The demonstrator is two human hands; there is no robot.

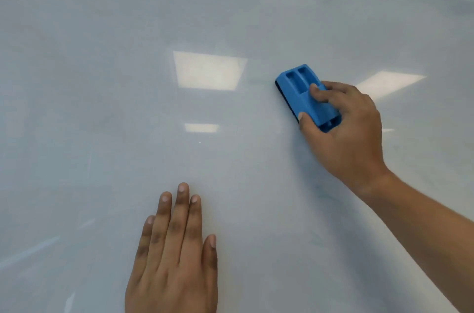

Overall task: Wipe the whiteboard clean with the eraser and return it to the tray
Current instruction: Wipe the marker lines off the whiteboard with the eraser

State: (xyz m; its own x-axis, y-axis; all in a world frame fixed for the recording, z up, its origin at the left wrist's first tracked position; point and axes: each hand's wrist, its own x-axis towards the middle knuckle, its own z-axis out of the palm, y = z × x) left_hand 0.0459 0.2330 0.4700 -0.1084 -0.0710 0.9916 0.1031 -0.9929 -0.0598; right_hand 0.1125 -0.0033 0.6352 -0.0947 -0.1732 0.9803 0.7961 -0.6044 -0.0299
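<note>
My right hand [343, 133] is clamped on the blue eraser [301, 92]: thumb tip on its near long side, index finger curled over the top of the plastic back, other fingers wrapped round the far side and mostly hidden behind the body. Eraser sits flat against the whiteboard [102, 81], dark felt strip just visible along its lower-left edge, two rectangular recesses showing on the uncovered upper end, long axis tilted up-left to down-right. It is in the right half of the board, well below the board's top edge that runs across the upper right corner. My right wrist and bare forearm run off toward the lower right corner. My left hand [174, 256] holds nothing, palm flat on the board, four fingers straight and close together pointing up, thumb lying alongside at the right; it is near the bottom edge of the view, left of centre, well apart from the eraser. Board surface looks wiped, greyish-white, with pale smears only, no clear writing. Ceiling light reflections [209, 70] show as bright patches in the middle and beside my right hand.
</note>
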